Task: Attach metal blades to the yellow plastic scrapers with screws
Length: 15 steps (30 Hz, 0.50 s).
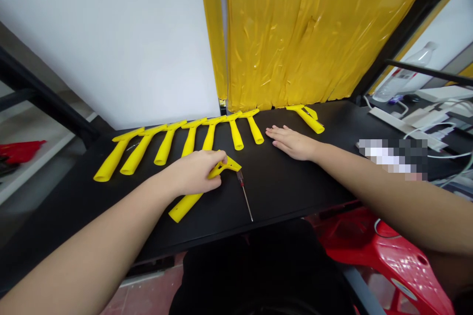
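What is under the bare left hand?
A yellow T-shaped plastic tool: both its ends show beyond the left hand. Its middle and the black tabletop directly beneath are covered.

Prob. workshop, screwdriver [242, 183], yel. handles [188, 141], blk bench [281, 192]

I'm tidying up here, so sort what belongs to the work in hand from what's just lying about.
In use, apparently:
yellow tool in the left hand
row of similar yellow tools
screwdriver

Just lying about, likely:
plastic bottle
red stool
red item, far left
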Each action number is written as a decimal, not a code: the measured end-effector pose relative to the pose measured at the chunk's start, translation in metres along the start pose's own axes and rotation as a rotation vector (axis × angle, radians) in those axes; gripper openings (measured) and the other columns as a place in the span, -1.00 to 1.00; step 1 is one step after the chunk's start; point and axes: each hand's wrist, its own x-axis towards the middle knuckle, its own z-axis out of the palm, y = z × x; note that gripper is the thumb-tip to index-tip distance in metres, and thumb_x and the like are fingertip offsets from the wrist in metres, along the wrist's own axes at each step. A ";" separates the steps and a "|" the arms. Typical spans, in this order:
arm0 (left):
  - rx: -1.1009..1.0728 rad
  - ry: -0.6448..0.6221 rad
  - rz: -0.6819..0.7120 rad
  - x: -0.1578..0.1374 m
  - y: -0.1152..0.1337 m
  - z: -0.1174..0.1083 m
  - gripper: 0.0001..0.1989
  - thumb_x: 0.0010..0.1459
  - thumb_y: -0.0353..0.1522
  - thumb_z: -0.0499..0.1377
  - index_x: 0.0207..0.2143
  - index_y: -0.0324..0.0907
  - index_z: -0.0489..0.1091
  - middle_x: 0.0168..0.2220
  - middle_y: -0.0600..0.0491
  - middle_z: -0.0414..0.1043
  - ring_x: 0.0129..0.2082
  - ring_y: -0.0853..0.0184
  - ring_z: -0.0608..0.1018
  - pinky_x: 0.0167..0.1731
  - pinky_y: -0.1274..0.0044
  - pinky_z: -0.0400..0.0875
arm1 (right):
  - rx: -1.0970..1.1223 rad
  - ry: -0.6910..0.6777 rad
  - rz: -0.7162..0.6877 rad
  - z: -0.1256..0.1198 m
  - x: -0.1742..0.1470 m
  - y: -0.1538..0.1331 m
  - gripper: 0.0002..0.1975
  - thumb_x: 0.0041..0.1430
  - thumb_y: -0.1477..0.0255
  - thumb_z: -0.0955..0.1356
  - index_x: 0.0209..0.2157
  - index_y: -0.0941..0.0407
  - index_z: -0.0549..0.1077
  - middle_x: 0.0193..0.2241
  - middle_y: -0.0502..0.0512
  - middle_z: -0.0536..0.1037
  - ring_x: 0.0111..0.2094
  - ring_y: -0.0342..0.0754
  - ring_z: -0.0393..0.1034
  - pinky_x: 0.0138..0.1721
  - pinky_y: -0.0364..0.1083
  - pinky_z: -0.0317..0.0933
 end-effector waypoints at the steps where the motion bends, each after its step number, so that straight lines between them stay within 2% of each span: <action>1: 0.004 0.001 0.001 0.000 0.000 0.000 -0.69 0.17 -0.31 0.18 -0.01 -0.07 0.40 -0.29 0.03 0.48 -0.25 0.15 0.56 -0.36 0.44 0.33 | -0.004 0.003 0.008 -0.002 0.004 0.006 -0.39 0.53 0.22 0.11 0.50 0.07 0.19 0.49 0.21 0.18 0.53 0.23 -0.03 0.50 0.40 -0.14; 7: 0.003 -0.019 -0.007 0.001 -0.001 0.000 -0.69 0.19 -0.30 0.17 -0.01 -0.08 0.40 -0.29 0.03 0.48 -0.25 0.15 0.55 -0.36 0.44 0.34 | -0.070 -0.026 0.090 -0.011 0.023 0.040 -0.36 0.52 0.19 0.11 0.49 0.11 0.20 0.51 0.19 0.13 0.52 0.25 -0.02 0.50 0.34 -0.05; 12: -0.012 -0.024 -0.003 0.000 -0.001 -0.001 -0.69 0.19 -0.31 0.17 0.00 -0.08 0.40 -0.29 0.04 0.47 -0.28 0.16 0.54 -0.36 0.43 0.32 | -0.076 -0.007 0.115 -0.012 0.026 0.060 -0.36 0.50 0.20 0.12 0.49 0.13 0.20 0.51 0.15 0.14 0.51 0.22 0.03 0.51 0.26 0.00; 15: -0.015 -0.023 -0.002 0.000 -0.001 0.000 -0.69 0.19 -0.31 0.18 0.00 -0.08 0.40 -0.29 0.03 0.47 -0.28 0.17 0.54 -0.37 0.43 0.32 | -0.109 0.018 0.151 -0.014 0.025 0.068 -0.37 0.49 0.25 0.13 0.48 0.13 0.22 0.50 0.16 0.16 0.50 0.25 0.06 0.50 0.30 0.02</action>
